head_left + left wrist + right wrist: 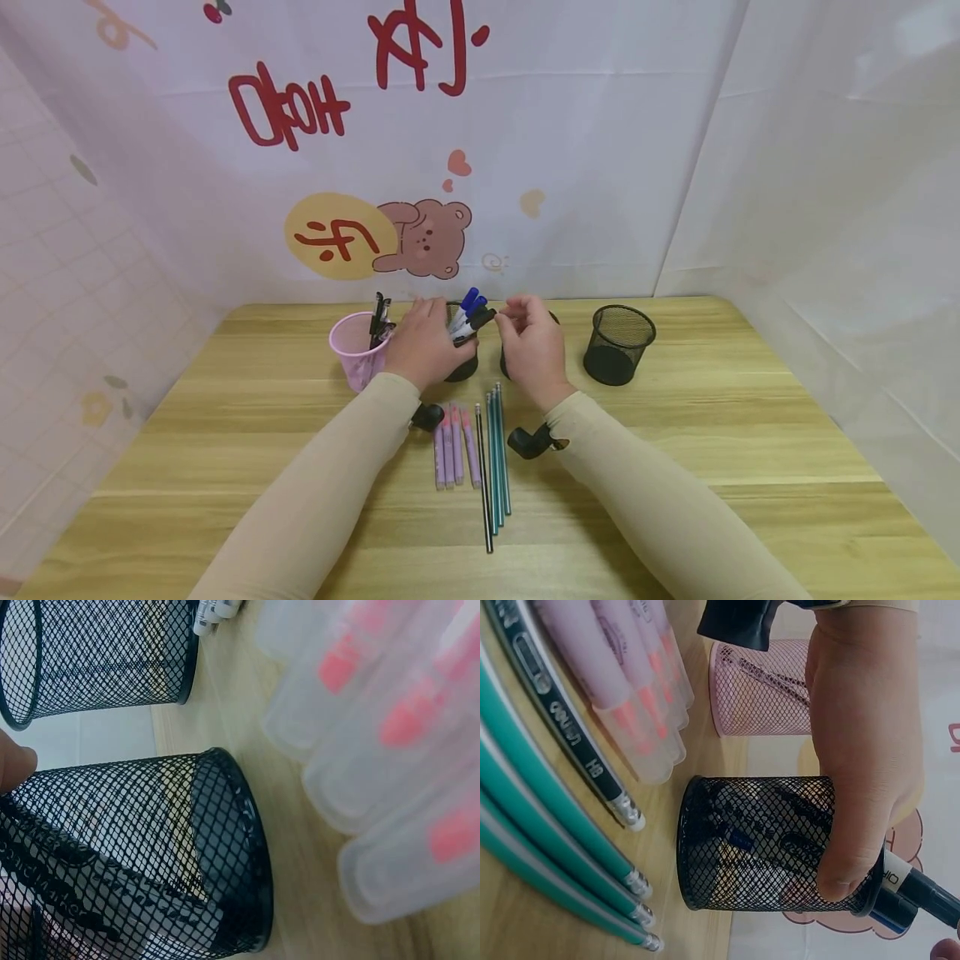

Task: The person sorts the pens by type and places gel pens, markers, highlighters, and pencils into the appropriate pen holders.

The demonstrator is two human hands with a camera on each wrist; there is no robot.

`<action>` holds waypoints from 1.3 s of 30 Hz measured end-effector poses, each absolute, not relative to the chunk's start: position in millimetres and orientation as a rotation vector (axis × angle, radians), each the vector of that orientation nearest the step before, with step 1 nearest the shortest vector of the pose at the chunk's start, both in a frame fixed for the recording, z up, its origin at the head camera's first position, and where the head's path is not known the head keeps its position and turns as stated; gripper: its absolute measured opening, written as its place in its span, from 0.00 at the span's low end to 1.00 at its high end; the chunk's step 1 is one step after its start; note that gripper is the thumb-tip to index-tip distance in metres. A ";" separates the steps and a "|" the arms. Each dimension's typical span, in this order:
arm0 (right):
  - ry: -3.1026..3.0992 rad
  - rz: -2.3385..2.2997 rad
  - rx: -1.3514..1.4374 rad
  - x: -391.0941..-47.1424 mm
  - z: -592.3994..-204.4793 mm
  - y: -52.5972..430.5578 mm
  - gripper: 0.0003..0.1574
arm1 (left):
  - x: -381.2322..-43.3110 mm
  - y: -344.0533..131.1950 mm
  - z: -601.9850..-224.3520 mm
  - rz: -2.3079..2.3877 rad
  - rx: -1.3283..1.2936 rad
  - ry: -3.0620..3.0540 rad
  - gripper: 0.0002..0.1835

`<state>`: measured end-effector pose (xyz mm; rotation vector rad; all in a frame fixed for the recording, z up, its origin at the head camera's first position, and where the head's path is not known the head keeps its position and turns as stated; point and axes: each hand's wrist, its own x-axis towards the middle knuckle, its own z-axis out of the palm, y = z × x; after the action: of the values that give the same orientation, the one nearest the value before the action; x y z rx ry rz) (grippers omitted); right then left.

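My left hand [426, 346] holds a black mesh pen cup [765, 847] round its upper part, with the thumb pressed on the mesh in the right wrist view. Blue-capped and black-capped markers [467, 310] stand tilted inside that cup. At its rim, the fingertips of my right hand [534, 346] pinch the capped end of a black marker [930, 894], which leans out of the cup. Mostly hidden behind the right hand is a second black mesh cup [506, 363].
A pink mesh cup [351, 340] with black pens [377, 323] stands left. Another black mesh cup [619, 343] is at the right. In front lie several purple highlighters [458, 458], a black pencil [483, 479] and green pencils [495, 467]. A printed curtain hangs behind the table.
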<state>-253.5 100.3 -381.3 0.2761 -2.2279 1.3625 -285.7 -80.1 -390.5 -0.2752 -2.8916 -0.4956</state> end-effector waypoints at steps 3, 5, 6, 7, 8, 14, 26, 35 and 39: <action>-2.270 1.260 0.315 -253.4 -381.2 99.2 0.13 | -285.5 -80.5 -390.8 -0.491 -0.280 -2.882 0.47; -2.292 1.193 0.349 -253.3 -380.7 98.5 0.12 | -285.4 -80.6 -390.9 -0.485 -0.282 -2.876 0.47; -2.300 1.162 0.363 -253.1 -380.4 98.2 0.12 | -285.4 -80.8 -391.0 -0.483 -0.285 -2.874 0.47; -2.307 1.134 0.377 -253.1 -380.2 97.8 0.12 | -285.3 -80.9 -391.0 -0.484 -0.285 -2.873 0.47; -2.313 1.105 0.389 -253.0 -380.0 97.5 0.12 | -285.2 -81.0 -391.1 -0.487 -0.285 -2.872 0.47; -2.323 0.964 0.464 -252.6 -381.5 96.4 0.12 | -285.1 -80.9 -391.1 -0.507 -0.289 -2.858 0.46; -2.326 0.903 0.543 -252.6 -382.2 103.4 0.15 | -287.0 -80.7 -392.5 -0.497 -0.273 -2.886 0.49; -2.355 0.951 0.508 -257.8 -382.6 122.6 0.18 | -289.0 -81.7 -394.4 -0.468 -0.283 -2.894 0.50; -2.392 0.894 0.537 -262.7 -381.3 132.6 0.21 | -289.1 -81.8 -395.2 -0.472 -0.289 -2.883 0.50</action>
<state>-262.7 132.6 -381.3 0.5367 -2.3920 0.8941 -289.1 -81.8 -395.2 -0.2886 -2.8834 -0.4720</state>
